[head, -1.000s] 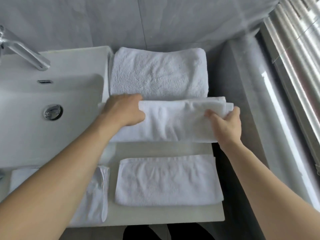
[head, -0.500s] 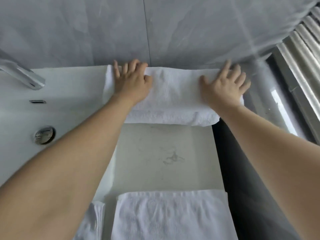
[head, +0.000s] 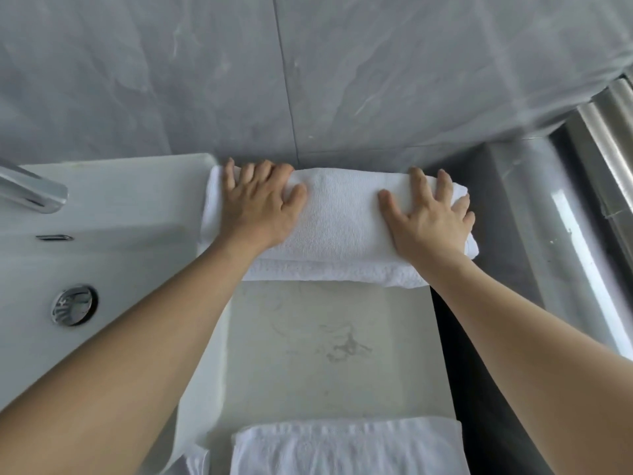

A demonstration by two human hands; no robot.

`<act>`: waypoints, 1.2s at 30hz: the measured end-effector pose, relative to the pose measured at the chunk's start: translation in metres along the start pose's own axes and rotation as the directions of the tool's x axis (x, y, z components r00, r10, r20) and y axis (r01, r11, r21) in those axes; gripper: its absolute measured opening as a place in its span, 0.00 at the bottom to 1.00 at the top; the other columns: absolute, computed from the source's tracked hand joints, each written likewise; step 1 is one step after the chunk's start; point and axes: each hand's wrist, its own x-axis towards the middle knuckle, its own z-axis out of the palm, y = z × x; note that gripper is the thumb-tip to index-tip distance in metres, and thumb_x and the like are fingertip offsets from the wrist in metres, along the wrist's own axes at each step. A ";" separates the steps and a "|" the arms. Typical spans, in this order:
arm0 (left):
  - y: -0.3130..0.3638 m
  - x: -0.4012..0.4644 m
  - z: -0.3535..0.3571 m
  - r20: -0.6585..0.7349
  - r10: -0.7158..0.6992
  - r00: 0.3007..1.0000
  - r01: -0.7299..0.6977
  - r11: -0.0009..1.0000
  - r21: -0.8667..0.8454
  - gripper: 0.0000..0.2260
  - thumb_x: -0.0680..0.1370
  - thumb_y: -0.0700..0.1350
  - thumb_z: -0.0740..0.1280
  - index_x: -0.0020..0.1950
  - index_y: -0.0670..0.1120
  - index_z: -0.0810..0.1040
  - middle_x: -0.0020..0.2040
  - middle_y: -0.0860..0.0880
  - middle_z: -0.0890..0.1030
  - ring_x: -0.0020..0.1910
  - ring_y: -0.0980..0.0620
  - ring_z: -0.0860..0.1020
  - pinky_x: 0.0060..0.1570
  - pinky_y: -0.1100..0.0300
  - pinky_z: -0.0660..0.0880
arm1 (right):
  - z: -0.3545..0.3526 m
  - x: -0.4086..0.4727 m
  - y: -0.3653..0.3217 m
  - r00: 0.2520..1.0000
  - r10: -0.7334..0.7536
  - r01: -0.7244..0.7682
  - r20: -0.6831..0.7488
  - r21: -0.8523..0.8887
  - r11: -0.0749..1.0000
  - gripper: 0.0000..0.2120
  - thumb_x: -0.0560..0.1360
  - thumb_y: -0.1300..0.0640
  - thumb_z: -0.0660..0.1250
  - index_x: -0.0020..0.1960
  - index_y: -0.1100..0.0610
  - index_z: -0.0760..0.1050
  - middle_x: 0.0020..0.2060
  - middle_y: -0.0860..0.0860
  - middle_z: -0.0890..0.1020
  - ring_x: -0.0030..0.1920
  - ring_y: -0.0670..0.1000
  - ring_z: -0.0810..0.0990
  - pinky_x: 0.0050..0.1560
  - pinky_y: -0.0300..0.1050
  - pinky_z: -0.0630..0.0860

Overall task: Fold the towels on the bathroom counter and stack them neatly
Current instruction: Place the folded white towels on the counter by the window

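White terry cloth fills the bottom centre of the frame: a flat folded white towel (head: pixel 346 447) lying at the near edge of the pale marbled stone counter (head: pixel 325 344). Just to its lower left, a corner of another white towel (head: pixel 197 462) peeks in. Bare counter lies between these and the stack farther up. At the left sits the white ceramic basin (head: pixel 113 241) with its round chrome drain (head: pixel 73 305), and the chrome tap (head: pixel 32 192) juts in at the left edge. Past the middle, my left hand (head: pixel 258 204) and my right hand (head: pixel 431 219) lie flat, fingers spread, pressing on the folded white towel on top (head: pixel 342 214). It sits on a thicker folded white towel beneath (head: pixel 325 270), against the grey tiled wall (head: pixel 308 73).
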 end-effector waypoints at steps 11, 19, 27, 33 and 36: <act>-0.002 -0.008 0.001 0.003 0.031 1.000 -0.031 0.999 0.033 0.23 0.79 0.60 0.44 0.69 0.55 0.65 0.67 0.54 0.68 0.70 0.50 0.63 0.75 0.39 0.41 | -0.001 -0.004 0.004 1.000 -0.018 0.018 -0.001 0.048 0.999 0.34 0.73 0.28 0.46 0.76 0.37 0.48 0.79 0.48 0.45 0.75 0.67 0.49 0.74 0.64 0.49; -0.003 -0.017 -0.036 0.023 0.045 0.999 -0.047 0.996 0.073 0.27 0.81 0.59 0.45 0.78 0.51 0.55 0.78 0.50 0.56 0.78 0.49 0.49 0.73 0.37 0.33 | -0.045 -0.051 0.030 0.978 -0.024 0.066 -0.209 0.197 0.978 0.30 0.80 0.40 0.48 0.79 0.47 0.46 0.79 0.53 0.45 0.78 0.60 0.47 0.74 0.64 0.45; 0.032 -0.162 -0.029 -0.285 0.230 0.931 -0.249 0.968 -0.033 0.20 0.75 0.48 0.62 0.66 0.44 0.73 0.62 0.42 0.72 0.55 0.40 0.70 0.57 0.47 0.66 | -0.018 -0.163 0.091 0.889 -0.408 0.425 -0.206 0.042 0.904 0.23 0.75 0.50 0.59 0.68 0.57 0.68 0.64 0.58 0.69 0.64 0.60 0.67 0.66 0.58 0.66; 0.033 -0.262 0.030 0.565 0.235 0.790 -0.174 0.971 -0.161 0.26 0.76 0.53 0.64 0.72 0.48 0.66 0.69 0.47 0.69 0.66 0.44 0.69 0.64 0.50 0.68 | 0.026 -0.221 0.121 0.814 -0.349 0.440 0.465 -0.099 0.893 0.36 0.76 0.42 0.62 0.77 0.51 0.52 0.71 0.51 0.64 0.70 0.56 0.66 0.71 0.53 0.61; 0.029 -0.286 0.045 0.707 0.116 0.697 -0.152 0.988 -0.012 0.24 0.74 0.51 0.66 0.68 0.47 0.66 0.63 0.47 0.71 0.63 0.45 0.69 0.60 0.52 0.68 | 0.042 -0.235 0.126 0.766 -0.157 0.423 0.623 -0.306 0.853 0.39 0.71 0.41 0.66 0.75 0.52 0.52 0.65 0.53 0.70 0.66 0.58 0.69 0.68 0.53 0.63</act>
